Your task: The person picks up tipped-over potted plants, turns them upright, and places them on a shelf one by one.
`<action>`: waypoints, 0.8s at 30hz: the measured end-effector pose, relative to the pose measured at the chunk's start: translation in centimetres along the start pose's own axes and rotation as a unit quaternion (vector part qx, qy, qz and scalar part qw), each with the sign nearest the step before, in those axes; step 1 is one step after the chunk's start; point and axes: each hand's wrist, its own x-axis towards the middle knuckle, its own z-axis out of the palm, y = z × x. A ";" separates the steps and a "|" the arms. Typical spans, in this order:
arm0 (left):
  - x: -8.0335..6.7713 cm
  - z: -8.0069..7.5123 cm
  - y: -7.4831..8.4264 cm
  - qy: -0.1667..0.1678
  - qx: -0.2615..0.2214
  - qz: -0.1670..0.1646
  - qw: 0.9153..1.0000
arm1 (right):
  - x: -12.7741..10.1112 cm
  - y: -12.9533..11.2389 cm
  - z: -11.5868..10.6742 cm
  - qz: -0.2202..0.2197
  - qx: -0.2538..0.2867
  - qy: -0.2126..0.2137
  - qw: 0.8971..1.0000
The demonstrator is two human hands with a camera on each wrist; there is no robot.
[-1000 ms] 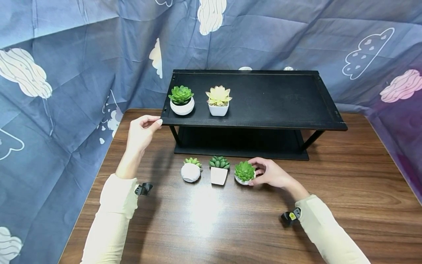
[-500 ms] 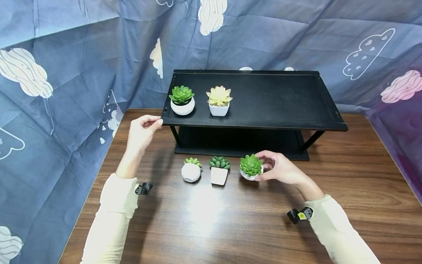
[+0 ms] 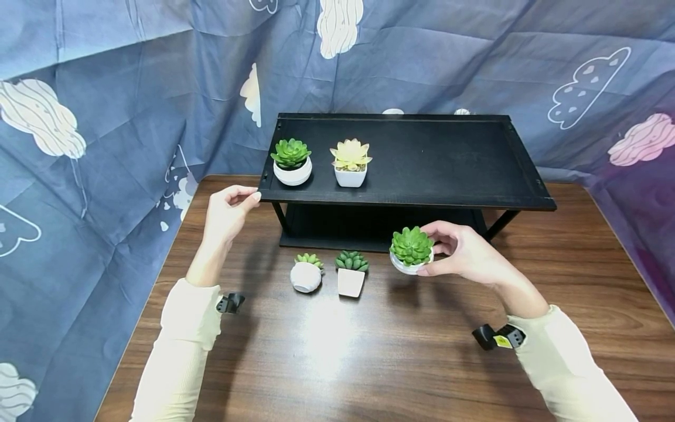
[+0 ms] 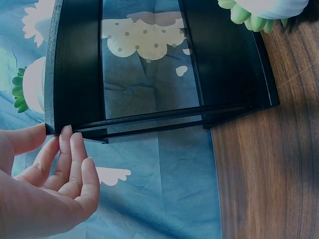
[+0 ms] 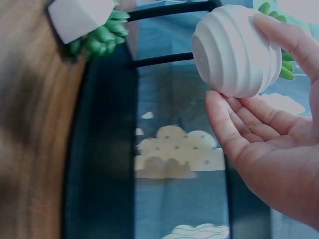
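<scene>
Potted succulents, total: five; two on the shelf top, two on the table, one in hand
Shelf top: green plant in round white pot (image 3: pixel 291 162) at the left end; pale yellow plant in square white pot (image 3: pixel 350 162) just beside it on its right; the two stand apart
Table (image 3: pixel 369 351): small plant in rounded white pot (image 3: pixel 306 272) and green plant in tapered white pot (image 3: pixel 351 274); side by side, not touching, in front of the shelf
Held plant: green succulent in ribbed white pot (image 3: pixel 411 252); clear of the table, in front of the shelf's lower level, right of the two table pots
Shelves: one black two-level shelf (image 3: pixel 448 164) at the back of the table
Right hand (image 3: pixel 466 255): grip closed about the ribbed pot, thumb over the far side, fingers curled under its base; forearm runs back toward the lower right; cream sleeve
Left hand (image 3: pixel 227 208): raised above the table at the shelf's left front corner; fingers gently bent, thumb and fingertips at the corner edge; contact cannot be told; holds nothing
Backdrop: blue cloth with cloud print (image 3: pixel 105 117) behind and to both sides
</scene>
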 end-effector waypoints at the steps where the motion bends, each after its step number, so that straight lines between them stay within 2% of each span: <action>1: 0.0 0.0 0.0 0.000 0.000 0.000 1.000 | 0.1 -0.4 -0.2 -0.001 -0.008 0.004 1.000; 6: -0.1 0.0 0.1 0.003 0.001 0.003 1.000 | 0.4 -2.3 -1.1 0.001 -0.031 0.017 0.999; 13: -0.1 0.1 0.1 0.003 0.001 0.005 1.000 | 1.2 -4.7 -2.2 0.006 -0.025 0.035 0.999; 18: -0.1 0.1 0.1 0.001 0.002 0.006 1.000 | 2.0 -5.6 -2.8 0.029 -0.018 0.071 0.997; 24: 0.0 0.0 0.0 0.002 0.007 0.007 1.000 | 3.4 -6.2 -3.4 0.022 -0.046 0.101 0.994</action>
